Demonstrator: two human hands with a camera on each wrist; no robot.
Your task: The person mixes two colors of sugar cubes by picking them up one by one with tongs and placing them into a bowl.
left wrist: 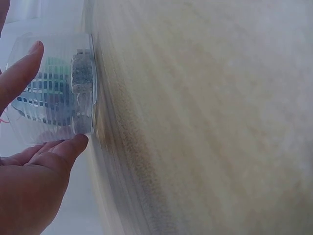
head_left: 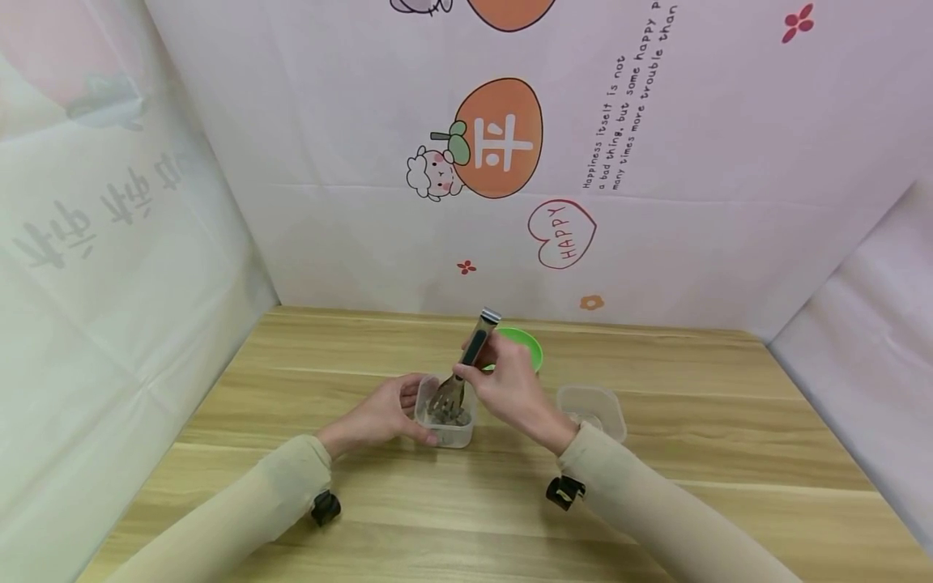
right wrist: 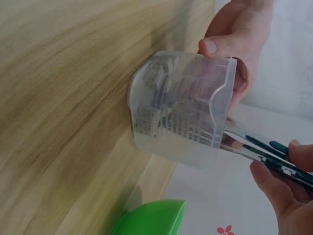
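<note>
My left hand [head_left: 379, 413] grips a clear plastic container [head_left: 455, 438] that stands upright on the table. In the left wrist view its thumb and fingers lie on opposite sides of the container [left wrist: 49, 93]. Several greyish chunks [right wrist: 154, 115] lie at the container's bottom. My right hand [head_left: 512, 387] holds metal food tongs [head_left: 477, 340] with dark green grips, thumb on one arm and fingers on the other. The slotted heads of the tongs reach down inside the container among the chunks, seen through its wall in the right wrist view.
Behind the right hand stands a green bowl [head_left: 528, 342], partly hidden by it. A clear, square, lid-like plastic piece [head_left: 612, 413] lies to the right, under the right forearm's edge. Printed white cloth [head_left: 350, 243] walls the wooden table [head_left: 692, 405] at the back and sides.
</note>
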